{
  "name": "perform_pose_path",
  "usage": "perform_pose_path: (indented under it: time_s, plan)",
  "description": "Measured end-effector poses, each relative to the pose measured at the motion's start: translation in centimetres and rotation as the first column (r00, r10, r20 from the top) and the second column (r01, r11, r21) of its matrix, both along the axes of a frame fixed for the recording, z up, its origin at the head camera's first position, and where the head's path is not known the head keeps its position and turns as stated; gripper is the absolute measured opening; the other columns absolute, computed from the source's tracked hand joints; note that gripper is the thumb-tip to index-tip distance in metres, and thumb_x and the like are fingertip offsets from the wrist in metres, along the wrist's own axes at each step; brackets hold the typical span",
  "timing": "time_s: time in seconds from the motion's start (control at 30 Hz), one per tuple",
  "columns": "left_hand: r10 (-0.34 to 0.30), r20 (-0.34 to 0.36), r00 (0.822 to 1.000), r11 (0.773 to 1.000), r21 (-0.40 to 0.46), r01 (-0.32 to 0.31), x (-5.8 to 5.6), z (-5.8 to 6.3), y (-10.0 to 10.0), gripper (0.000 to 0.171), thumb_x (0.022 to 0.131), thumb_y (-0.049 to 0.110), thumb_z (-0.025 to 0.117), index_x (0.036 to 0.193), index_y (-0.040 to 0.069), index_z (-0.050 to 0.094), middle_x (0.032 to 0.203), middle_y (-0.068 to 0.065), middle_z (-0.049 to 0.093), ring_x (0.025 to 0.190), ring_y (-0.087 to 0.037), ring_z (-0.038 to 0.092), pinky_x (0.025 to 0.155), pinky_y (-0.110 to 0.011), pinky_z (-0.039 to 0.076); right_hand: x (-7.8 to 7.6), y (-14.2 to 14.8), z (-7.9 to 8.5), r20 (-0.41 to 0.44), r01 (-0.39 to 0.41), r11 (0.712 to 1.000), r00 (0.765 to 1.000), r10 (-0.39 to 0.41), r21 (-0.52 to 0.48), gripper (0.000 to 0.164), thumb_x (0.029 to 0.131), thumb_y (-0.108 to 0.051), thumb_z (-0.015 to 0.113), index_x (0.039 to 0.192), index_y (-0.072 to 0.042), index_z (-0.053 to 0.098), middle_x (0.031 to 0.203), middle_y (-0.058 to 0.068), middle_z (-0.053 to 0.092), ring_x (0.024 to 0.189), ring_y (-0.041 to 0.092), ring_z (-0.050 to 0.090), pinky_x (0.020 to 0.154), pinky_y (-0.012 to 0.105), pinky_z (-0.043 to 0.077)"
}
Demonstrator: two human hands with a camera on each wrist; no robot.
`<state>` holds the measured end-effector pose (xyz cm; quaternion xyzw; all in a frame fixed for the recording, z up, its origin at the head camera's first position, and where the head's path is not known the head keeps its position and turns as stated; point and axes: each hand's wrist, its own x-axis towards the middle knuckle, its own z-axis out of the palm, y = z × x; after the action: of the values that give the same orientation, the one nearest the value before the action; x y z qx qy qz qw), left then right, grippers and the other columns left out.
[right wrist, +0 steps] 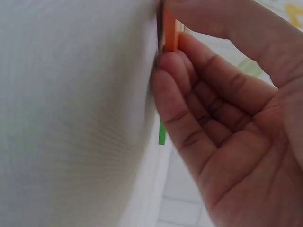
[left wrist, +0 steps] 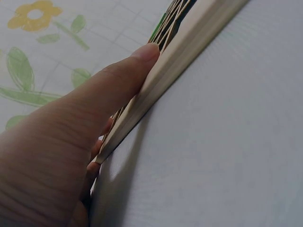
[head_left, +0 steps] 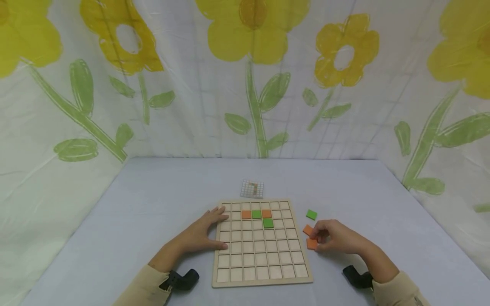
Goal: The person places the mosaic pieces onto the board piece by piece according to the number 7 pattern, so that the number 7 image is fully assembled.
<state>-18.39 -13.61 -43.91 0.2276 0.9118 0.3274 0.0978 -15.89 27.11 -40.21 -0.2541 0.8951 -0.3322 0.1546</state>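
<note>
R sleeve (head_left: 398, 292) was near, 4 o'clock; R hand (head_left: 338, 237) pinched orange tile (head_left: 311, 244). L hand (head_left: 200, 231) lay spread on board (head_left: 264, 283), 9 o'clock. Loose pinch might've dropped tile.

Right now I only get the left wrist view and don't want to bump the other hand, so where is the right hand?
Observer: The right hand is to the right of the board, its fingertips at two orange tiles.
Operator: Any other loose tile on that side?
Observer: One green tile, lying farther back than the orange ones.
Operator: And past the board's far edge?
Observer: A small card showing a grid lies there.
</note>
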Motion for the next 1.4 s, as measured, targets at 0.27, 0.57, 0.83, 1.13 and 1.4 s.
perform_pose_path:
  time_s: [0.27,0.57,0.83,1.13,1.4]
  plan:
    - [0.005,0.0,1.0,1.0,-0.002,-0.005,0.0,-0.2,0.0,0.088,0.064,0.057,0.076,0.138,0.021,0.045,0.156,0.002,0.021,0.144,-0.034,0.01,0.116,-0.055,0.013,-0.7,-0.7,0.3,-0.043,-0.037,0.999,0.998,0.037,-0.003,0.02,0.077,-0.006,0.072,0.095,-0.004,0.066,0.093,0.003,0.066,0.079,0.001,0.058,0.069,0.019,0.054]
    - [-0.003,-0.009,1.0,1.0,0.009,0.003,0.0,-0.1,0.0,0.089,0.063,0.057,0.076,0.138,0.02,0.045,0.155,0.0,0.022,0.144,-0.034,0.011,0.117,-0.053,0.013,-1.6,-2.6,0.7,-0.063,-0.066,0.998,0.996,0.065,-0.005,0.019,0.078,-0.011,0.073,0.096,-0.009,0.067,0.094,-0.001,0.065,0.082,0.003,0.057,0.07,0.019,0.053]
    - [-0.002,-0.007,1.0,1.0,0.015,0.002,0.0,0.0,0.0,0.089,0.063,0.058,0.076,0.137,0.02,0.046,0.155,0.001,0.022,0.145,-0.034,0.011,0.117,-0.054,0.013,-2.4,-4.2,0.8,-0.059,-0.099,0.995,0.993,0.098,-0.017,0.019,0.078,-0.008,0.072,0.096,-0.008,0.067,0.094,0.0,0.064,0.08,0.004,0.057,0.071,0.019,0.053]
    - [-0.017,-0.021,1.0,1.0,0.016,0.017,0.0,0.0,-0.1,0.088,0.064,0.058,0.075,0.137,0.019,0.046,0.155,-0.001,0.022,0.144,-0.034,0.011,0.117,-0.053,0.013,-3.0,-6.2,1.7,-0.071,-0.132,0.991,0.989,0.13,-0.021,0.016,0.08,-0.008,0.071,0.095,-0.009,0.067,0.093,0.0,0.065,0.08,0.004,0.058,0.07,0.021,0.053]
    - [-0.013,-0.022,1.0,1.0,0.017,0.014,0.0,-0.1,-0.1,0.088,0.063,0.058,0.076,0.137,0.019,0.046,0.155,0.0,0.023,0.144,-0.034,0.012,0.117,-0.052,0.012,-3.4,-7.7,1.6,-0.074,-0.162,0.987,0.984,0.16,-0.019,0.017,0.08,-0.01,0.072,0.096,-0.009,0.067,0.095,0.0,0.066,0.082,0.005,0.06,0.073,0.02,0.053]
